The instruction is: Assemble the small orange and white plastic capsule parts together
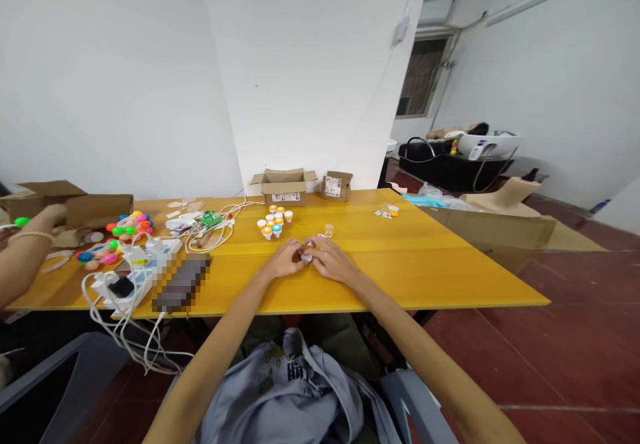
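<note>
Over the yellow table (400, 264), my left hand (287, 259) and my right hand (330, 258) meet around a small clear piece (307, 257). The fingers of both hands are curled in and pressed on it; its exact shape is too small to tell. Just beyond my right hand stands a small clear cup (329, 230). Several small white containers with orange, yellow and blue parts (275, 220) stand in a cluster beyond my left hand.
Open cardboard box (285, 197) and smaller box (337, 186) at the wall. Small parts (387, 211) lie back right. To the left are a power strip (145, 271) with cables, a dark blurred-out object (183, 283), colourful ball toys (131, 225) and another person's arm (27, 257).
</note>
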Tool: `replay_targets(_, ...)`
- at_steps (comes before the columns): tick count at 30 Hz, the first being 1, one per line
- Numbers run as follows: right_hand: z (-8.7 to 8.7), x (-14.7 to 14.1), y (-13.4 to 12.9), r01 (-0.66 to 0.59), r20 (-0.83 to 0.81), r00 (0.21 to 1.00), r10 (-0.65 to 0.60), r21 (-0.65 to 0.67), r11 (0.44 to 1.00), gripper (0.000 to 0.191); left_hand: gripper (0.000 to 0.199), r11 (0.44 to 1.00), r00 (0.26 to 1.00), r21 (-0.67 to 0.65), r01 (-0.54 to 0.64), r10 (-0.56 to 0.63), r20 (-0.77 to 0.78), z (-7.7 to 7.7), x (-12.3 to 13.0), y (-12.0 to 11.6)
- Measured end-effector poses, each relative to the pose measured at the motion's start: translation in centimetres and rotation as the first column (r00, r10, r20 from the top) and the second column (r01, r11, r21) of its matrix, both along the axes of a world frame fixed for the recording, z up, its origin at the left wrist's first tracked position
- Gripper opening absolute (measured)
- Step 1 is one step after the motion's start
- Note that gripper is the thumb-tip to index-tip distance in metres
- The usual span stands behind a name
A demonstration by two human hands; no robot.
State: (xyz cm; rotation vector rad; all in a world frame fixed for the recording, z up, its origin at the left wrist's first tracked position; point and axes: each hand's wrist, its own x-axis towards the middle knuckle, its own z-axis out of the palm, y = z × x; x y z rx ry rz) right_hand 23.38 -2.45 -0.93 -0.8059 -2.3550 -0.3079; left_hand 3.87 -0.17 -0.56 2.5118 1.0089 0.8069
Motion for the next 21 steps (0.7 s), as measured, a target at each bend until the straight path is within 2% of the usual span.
replay_targets(15,-0.25,-0.26,0.21,0.082,-0.102,0.991,-0.089,-0.073,0.994,0.019,0.010,1.000,1.000,-0.021,0.015,-0.015,0.011,0.35,-0.02,-0.17)
replay_targets(21,0.13,-0.27,0.06,0.059,-0.101,0.992,-0.070,-0.105,0.993,0.018,0.010,1.000,1.000,-0.028,0.008,-0.007,0.011,0.42,0.01,-0.23)
